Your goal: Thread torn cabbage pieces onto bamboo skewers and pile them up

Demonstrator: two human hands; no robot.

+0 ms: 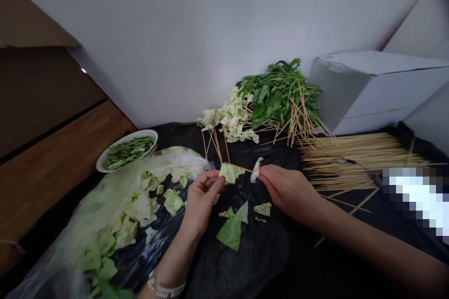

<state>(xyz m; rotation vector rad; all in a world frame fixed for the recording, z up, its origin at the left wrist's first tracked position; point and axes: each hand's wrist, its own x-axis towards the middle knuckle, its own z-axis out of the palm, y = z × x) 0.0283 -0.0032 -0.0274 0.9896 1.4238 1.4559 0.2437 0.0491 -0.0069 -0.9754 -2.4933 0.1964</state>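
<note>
My left hand (pixel 204 195) pinches a pale green cabbage piece (pixel 230 173) at the middle of the view. A thin wooden skewer (pixel 242 167) runs from that piece toward the right. At its right end, my right hand (pixel 280 189) is closed on a whitish, curled cabbage piece (pixel 256 170). Whether the right fingers also grip the skewer is hidden. Below the hands, a larger green leaf piece (pixel 230 232) and smaller scraps (pixel 263 209) lie on the black plastic sheet (pixel 259 252).
Loose cabbage (pixel 140 208) lies in a clear plastic bag at left, near a white bowl (pixel 99 161) of cut green vegetables. Skewered cabbage (pixel 233 114) and leafy greens (pixel 277 91) stand behind. Bare skewers (pixel 351 159) and a white box (pixel 396 88) are at right.
</note>
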